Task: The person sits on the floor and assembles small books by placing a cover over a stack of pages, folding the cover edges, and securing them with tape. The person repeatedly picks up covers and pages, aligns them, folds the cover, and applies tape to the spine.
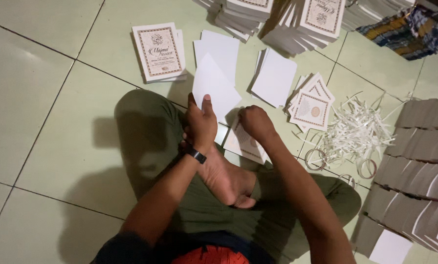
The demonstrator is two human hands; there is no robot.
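Observation:
I sit cross-legged on a pale green tiled floor. My left hand [200, 124], with a black band on its wrist, holds a blank white sheet [214, 88] upright by its lower edge, thumb on the front. My right hand [256, 122] rests on a printed booklet cover with an ornate border [246, 144] that lies on the floor by my knee; its fingers curl over the cover's top edge.
A finished booklet [159, 51] lies at the far left. White sheet piles [273, 77], fanned printed cover cards [311, 108], paper trimmings with tape rings [356, 134], booklet stacks at the top [297, 24] and grey stacks at the right [419, 161] surround me. A patterned cloth [405, 29] lies top right.

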